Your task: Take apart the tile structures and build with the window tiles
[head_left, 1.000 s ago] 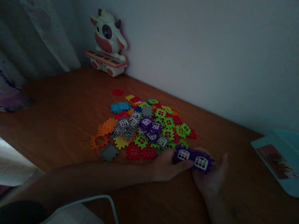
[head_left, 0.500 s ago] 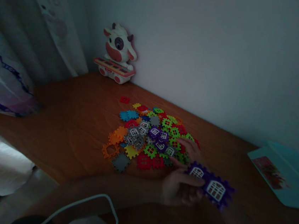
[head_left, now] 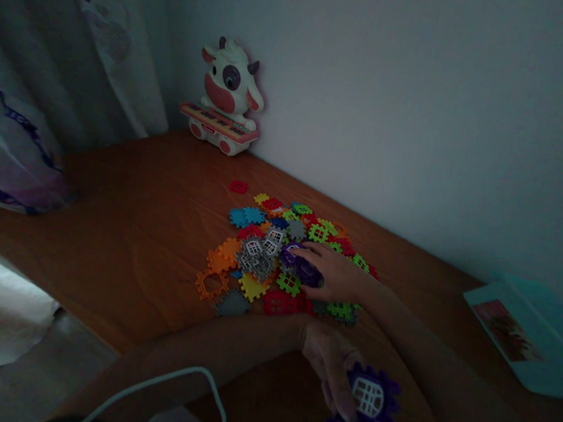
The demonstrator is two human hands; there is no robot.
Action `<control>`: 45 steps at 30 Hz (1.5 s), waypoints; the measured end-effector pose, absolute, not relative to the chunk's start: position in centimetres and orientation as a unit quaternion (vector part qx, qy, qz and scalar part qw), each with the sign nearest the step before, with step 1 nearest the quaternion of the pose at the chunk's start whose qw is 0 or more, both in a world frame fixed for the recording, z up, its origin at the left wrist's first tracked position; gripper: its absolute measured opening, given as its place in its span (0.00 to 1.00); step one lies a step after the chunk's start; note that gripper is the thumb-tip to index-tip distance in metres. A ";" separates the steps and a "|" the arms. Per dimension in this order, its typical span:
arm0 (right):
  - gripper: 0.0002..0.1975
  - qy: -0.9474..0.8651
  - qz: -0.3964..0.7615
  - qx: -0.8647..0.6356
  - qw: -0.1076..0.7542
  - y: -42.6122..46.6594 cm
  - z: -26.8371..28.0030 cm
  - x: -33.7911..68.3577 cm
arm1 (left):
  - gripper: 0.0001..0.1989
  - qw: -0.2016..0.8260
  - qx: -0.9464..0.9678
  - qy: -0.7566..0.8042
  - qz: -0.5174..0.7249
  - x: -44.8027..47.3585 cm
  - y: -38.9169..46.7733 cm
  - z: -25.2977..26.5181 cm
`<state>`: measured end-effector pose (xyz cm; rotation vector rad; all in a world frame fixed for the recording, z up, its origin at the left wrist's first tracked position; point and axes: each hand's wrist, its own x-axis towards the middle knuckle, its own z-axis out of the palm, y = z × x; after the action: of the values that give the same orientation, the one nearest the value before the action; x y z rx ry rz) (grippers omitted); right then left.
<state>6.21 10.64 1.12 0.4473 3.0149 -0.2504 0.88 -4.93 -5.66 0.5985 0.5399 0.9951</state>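
Note:
My left hand [head_left: 333,364] is closed on two joined purple window tiles [head_left: 367,398], low in the view at the near side of the table; the lower tile is cut off by the frame's bottom edge. My right hand [head_left: 330,270] reaches over the pile, its fingers stretched out and touching loose purple window tiles [head_left: 308,274], partly covering them. Beside these lie grey window tiles [head_left: 257,255] with white panes, a green window tile [head_left: 289,282] and red tiles [head_left: 284,303].
Orange [head_left: 211,284], yellow and blue tiles spread over the wooden table [head_left: 147,244]. A toy cow with a keyboard [head_left: 225,101] stands by the wall. At the right is a light-blue box or folder [head_left: 525,330]. A white cable [head_left: 194,371] crosses my left forearm.
My right hand has moved left onto the purple tiles in the pile. My left hand has lowered toward me, turning the joined purple tiles downward.

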 end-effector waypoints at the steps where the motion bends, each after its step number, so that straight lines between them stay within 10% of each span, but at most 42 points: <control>1: 0.40 0.985 -0.089 0.142 0.049 10.8 1.4 6.2 | 0.22 0.798 0.287 0.249 0.468 0.9 -4.9 -5.9; 14: 0.19 0.988 0.001 0.152 -0.035 10.7 1.3 5.7 | 0.16 0.862 0.478 0.049 0.161 2.0 1.3 -6.2; 31: 0.35 0.542 -0.232 0.667 -0.455 7.5 -4.9 24.0 | 0.20 0.808 0.269 0.269 0.450 3.8 1.2 -5.3; 45: 0.26 0.535 -0.293 0.624 -0.489 7.4 -4.8 23.3 | 0.11 0.793 0.178 0.319 0.488 4.2 0.6 -5.0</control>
<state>23.31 7.40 -4.76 2.9774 2.5518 -1.3999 4.15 0.58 -5.02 0.3833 0.6861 1.0500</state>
